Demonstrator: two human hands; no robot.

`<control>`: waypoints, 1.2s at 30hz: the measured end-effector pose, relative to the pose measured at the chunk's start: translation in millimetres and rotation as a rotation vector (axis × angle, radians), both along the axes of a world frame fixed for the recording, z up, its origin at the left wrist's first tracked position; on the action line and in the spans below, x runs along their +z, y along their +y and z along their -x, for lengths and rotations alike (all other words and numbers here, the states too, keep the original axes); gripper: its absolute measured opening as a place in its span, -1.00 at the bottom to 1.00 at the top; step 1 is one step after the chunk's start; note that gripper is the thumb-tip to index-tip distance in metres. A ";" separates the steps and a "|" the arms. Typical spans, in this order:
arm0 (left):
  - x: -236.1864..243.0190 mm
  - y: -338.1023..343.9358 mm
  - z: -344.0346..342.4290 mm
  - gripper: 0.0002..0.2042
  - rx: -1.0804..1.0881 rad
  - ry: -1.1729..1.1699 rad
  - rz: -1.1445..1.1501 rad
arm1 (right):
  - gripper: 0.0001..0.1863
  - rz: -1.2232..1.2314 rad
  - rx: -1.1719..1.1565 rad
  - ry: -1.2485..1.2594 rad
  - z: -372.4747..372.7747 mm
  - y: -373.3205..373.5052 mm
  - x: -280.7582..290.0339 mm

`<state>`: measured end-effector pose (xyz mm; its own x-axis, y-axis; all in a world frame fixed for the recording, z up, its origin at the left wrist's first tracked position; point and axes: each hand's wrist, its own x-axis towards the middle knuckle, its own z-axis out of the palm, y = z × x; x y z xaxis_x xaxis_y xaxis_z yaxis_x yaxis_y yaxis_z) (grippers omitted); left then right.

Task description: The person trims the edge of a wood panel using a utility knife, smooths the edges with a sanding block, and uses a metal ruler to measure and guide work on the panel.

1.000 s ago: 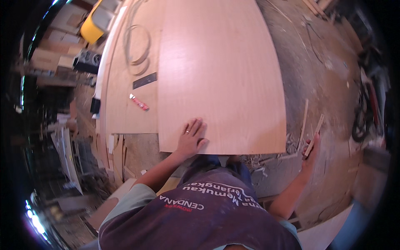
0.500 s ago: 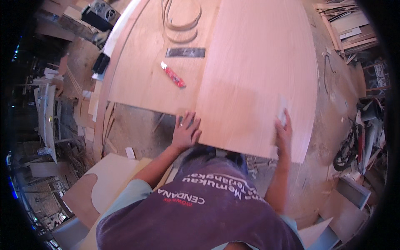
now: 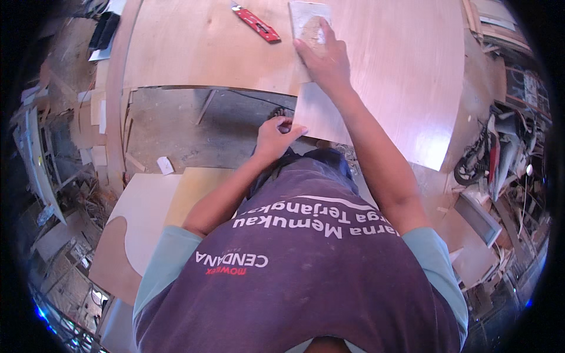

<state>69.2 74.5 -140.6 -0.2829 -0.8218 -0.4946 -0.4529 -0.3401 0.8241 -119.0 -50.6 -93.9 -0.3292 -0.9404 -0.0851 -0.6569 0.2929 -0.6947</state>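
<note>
My left hand (image 3: 276, 135) pinches the near left corner of the pale wood sheet (image 3: 400, 88) at its edge. Up and to the right, my right hand (image 3: 323, 62) grips a flat, pale block with a whitish face (image 3: 309, 13) on top of that sheet, along its left side. Just left of the block, a red utility knife (image 3: 257, 22) lies on the plywood board (image 3: 176, 47) beside the pale sheet.
Cut panels (image 3: 141, 206) lie low at the left. A dark object (image 3: 105, 28) sits beyond the board. A motorbike (image 3: 497, 147) stands at the right among wood scraps and stacked offcuts (image 3: 488, 23). A grey panel (image 3: 477, 215) is low at the right.
My right hand has come from the right side up onto the sheet with the flat piece. My left hand has slid from lying on the sheet to pinching its edge. The view has shifted.
</note>
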 end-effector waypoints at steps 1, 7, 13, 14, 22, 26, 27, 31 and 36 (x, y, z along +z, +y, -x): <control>-4.6 0.6 -2.9 -0.55 -0.021 0.032 0.003 | 0.00 -0.021 -0.021 0.016 -0.8 -0.9 -2.1; -12.8 -7.2 -3.4 -0.62 -0.119 0.188 0.005 | -0.02 0.073 -0.043 0.125 -25.8 -35.8 -44.8; -11.2 -8.3 -14.1 -0.72 -0.110 0.163 -0.054 | -0.16 0.246 -0.026 0.080 -16.3 16.0 -2.9; -8.8 -9.0 -12.6 -0.73 -0.131 0.168 -0.037 | -0.18 0.333 -0.009 0.156 0.1 48.5 -7.1; -13.0 -2.3 3.7 -0.83 -0.083 0.101 -0.058 | -0.03 -0.060 0.160 0.424 127.7 314.7 -48.4; -9.0 2.0 5.1 -0.78 -0.070 0.081 -0.091 | -0.13 -0.045 -0.169 0.601 225.9 382.6 -62.3; -4.4 2.7 5.0 -0.76 -0.033 0.088 -0.079 | -0.16 -0.077 -0.226 0.613 249.1 390.9 -53.9; 10.4 -10.9 17.8 -0.68 0.168 0.037 0.145 | -0.35 -0.144 -0.633 0.739 323.3 399.9 -45.6; 24.0 -39.6 62.2 -0.67 0.089 -0.313 0.330 | -0.42 -0.087 -0.796 0.148 431.7 351.7 -58.9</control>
